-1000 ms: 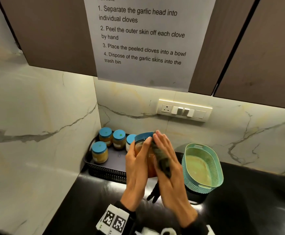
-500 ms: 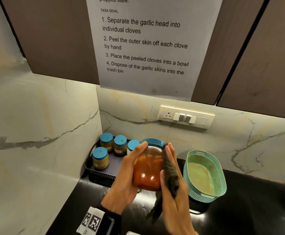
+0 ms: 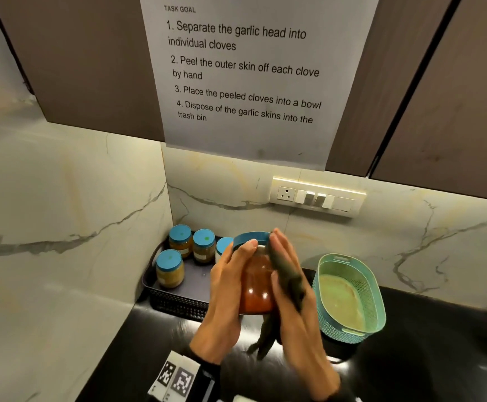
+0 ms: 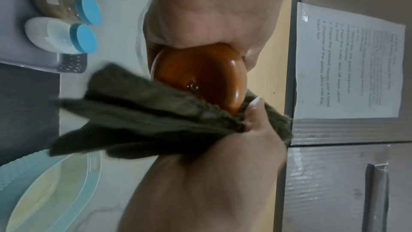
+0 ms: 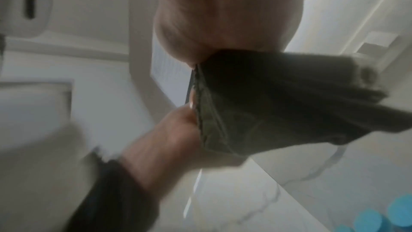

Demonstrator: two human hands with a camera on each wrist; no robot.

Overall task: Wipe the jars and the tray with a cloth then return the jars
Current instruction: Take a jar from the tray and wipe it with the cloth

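Observation:
My left hand (image 3: 232, 275) grips a glass jar (image 3: 255, 290) of orange-red paste with a blue lid (image 3: 251, 237), held in the air in front of the tray. My right hand (image 3: 285, 256) lays its straight fingers along the jar's right side, with a dark green cloth (image 3: 291, 284) pinched under the thumb and pressed to the glass. The left wrist view shows the jar's base (image 4: 200, 75) with the cloth (image 4: 144, 117) against it. In the black tray (image 3: 178, 304), in the corner, stand three blue-lidded jars (image 3: 169, 269) and a white one (image 3: 223, 248), partly hidden.
A teal perforated basket (image 3: 349, 297) stands on the black counter (image 3: 439, 343) just right of my hands. Marble walls close in the tray at the left and back. A switch plate (image 3: 317, 195) and a paper sheet (image 3: 251, 74) hang above.
The jar was tipped with its base towards me and now stands nearer upright. My right hand has slid the cloth up along the jar's side.

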